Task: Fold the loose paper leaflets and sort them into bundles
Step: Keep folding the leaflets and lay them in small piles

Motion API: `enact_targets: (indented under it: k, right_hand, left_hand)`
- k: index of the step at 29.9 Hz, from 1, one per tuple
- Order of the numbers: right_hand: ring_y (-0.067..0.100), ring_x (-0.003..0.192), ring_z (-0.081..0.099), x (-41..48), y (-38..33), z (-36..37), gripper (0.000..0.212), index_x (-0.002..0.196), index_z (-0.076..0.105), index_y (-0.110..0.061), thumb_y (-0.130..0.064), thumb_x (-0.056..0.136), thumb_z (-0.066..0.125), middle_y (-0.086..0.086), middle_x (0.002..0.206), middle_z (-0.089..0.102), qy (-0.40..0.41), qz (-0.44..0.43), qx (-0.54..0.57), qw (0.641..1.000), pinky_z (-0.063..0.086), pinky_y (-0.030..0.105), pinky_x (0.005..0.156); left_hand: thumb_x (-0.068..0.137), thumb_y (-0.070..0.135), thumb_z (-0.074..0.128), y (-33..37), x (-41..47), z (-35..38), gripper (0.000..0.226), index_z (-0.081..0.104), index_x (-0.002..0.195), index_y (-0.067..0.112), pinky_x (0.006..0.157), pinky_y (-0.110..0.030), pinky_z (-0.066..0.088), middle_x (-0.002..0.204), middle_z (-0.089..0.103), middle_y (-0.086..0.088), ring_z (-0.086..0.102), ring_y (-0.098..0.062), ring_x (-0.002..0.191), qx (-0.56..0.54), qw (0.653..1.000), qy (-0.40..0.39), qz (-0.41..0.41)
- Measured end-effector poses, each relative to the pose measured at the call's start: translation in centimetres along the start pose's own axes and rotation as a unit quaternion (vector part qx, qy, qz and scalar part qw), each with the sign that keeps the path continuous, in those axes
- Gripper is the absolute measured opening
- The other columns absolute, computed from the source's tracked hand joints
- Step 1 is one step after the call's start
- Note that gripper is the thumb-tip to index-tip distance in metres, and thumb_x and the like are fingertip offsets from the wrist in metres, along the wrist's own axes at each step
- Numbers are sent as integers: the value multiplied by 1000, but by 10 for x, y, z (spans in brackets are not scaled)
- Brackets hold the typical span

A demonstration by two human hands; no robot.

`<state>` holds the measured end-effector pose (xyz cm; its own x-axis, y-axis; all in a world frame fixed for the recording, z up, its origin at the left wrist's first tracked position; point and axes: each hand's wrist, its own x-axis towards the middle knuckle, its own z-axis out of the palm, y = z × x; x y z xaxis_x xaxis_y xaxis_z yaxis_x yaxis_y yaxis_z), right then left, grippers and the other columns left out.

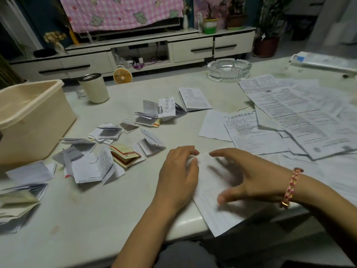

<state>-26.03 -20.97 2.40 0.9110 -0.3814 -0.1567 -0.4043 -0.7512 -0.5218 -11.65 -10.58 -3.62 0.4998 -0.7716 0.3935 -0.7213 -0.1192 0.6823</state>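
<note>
Folding looks under way on the leaflet (pixel 212 209), which lies at the counter's (pixel 96 219) near edge, one corner overhanging. Your hands are apart. The left hand (pixel 179 171) curls round its far left edge, likely to turn it over, while the right hand (pixel 249 176) is spread flat above it, blurred, probably to crease. Folded leaflets (pixel 116 151) lie left and flat sheets (pixel 289 117) right, which keeps done from undone.

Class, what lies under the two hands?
A white leaflet, its near corner overhanging the table edge. The left hand pinches its far edge; the right hand spreads over it. Its print beneath them is covered.
</note>
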Motion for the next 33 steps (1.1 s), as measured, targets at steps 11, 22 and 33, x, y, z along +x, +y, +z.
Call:
enact_targets:
  k: [11,22,33]
  right_hand:
    - [11,143,-15,-31,0,33,98,147,-4,-29,-62,78,57,-4,155,-19,-61,-29,-174,982,-12,13,104]
    - [8,144,6,-25,0,30,65,147,14,-24,-13,91,46,-4,157,7,3,6,-72,997,4,15,111]
    - [7,143,4,-31,14,-13,78,135,43,-32,-69,66,44,-5,158,5,19,93,-8,995,10,24,112]
  left_hand:
    - [96,21,49,8,-1,-5,19,63,107,16,89,-31,47,107,61,8,58,-15,101,-53,998,12,-44]
    - [96,21,48,7,0,-10,13,60,95,24,71,-1,39,98,63,9,56,4,89,-109,988,73,-81]
    - [95,24,49,8,-1,-7,13,61,95,27,78,-10,41,100,63,10,58,-9,97,-93,991,46,-80]
